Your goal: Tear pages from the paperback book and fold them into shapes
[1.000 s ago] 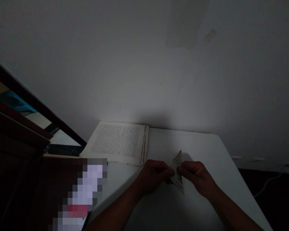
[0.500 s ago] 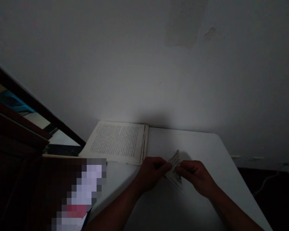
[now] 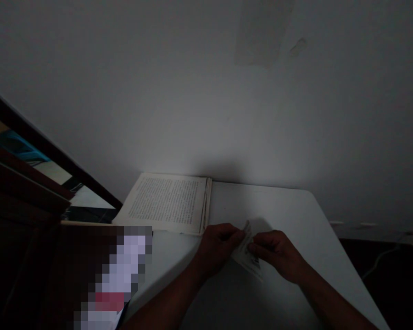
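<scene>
The left hand [image 3: 218, 245] and right hand [image 3: 277, 252], nearly closed, pinch a printed paper [image 3: 243, 255] between them over the surface [image 3: 282, 206], at four o'clock from the stacked pages [image 3: 168, 201]. Folding seems in hand; the next move calls for even fingertip pressure.

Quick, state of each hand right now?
Left hand: closed, pinching the folded printed paper between thumb and fingers.
Right hand: closed, grip on the same paper's right side.
</scene>
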Motion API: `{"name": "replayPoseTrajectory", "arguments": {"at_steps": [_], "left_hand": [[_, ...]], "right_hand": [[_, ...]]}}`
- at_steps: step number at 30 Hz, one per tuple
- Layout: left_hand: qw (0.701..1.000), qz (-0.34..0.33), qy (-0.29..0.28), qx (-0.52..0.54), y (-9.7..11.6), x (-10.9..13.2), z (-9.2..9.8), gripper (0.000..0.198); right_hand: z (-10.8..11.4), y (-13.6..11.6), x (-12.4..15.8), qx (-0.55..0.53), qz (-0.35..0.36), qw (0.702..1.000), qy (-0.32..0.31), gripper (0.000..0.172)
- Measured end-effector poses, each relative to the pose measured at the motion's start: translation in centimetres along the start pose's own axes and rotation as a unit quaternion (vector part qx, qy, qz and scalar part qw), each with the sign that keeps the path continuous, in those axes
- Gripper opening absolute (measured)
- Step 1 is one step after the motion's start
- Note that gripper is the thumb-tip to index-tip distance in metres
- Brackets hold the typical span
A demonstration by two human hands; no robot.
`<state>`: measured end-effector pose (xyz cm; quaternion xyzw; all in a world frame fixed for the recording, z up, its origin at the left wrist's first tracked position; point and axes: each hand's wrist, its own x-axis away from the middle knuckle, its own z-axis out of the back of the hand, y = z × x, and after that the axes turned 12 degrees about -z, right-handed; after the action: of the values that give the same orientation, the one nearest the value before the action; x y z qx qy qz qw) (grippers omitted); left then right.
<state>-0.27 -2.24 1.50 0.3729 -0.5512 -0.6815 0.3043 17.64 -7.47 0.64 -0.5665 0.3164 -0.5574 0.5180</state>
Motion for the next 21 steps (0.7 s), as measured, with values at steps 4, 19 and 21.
{"name": "replayPoseTrajectory", "arguments": {"at_steps": [4,19,21], "left_hand": [[1.0,-0.012,-0.001,0.007,0.13,-0.03,0.0,0.026],[0.999,0.002,0.025,0.03,-0.4,-0.22,-0.17,0.025],[0.999,0.007,0.013,0.03,-0.56,-0.16,-0.05,0.026]], "right_hand": [[-0.18,-0.04,-0.01,0.026,0.01,1.0,-0.008,0.034],[-0.71,-0.32,-0.12,0.096,0.024,0.995,-0.014,0.034],[-0.42,-0.01,-0.21,0.071,0.02,0.997,0.006,0.034]]}}
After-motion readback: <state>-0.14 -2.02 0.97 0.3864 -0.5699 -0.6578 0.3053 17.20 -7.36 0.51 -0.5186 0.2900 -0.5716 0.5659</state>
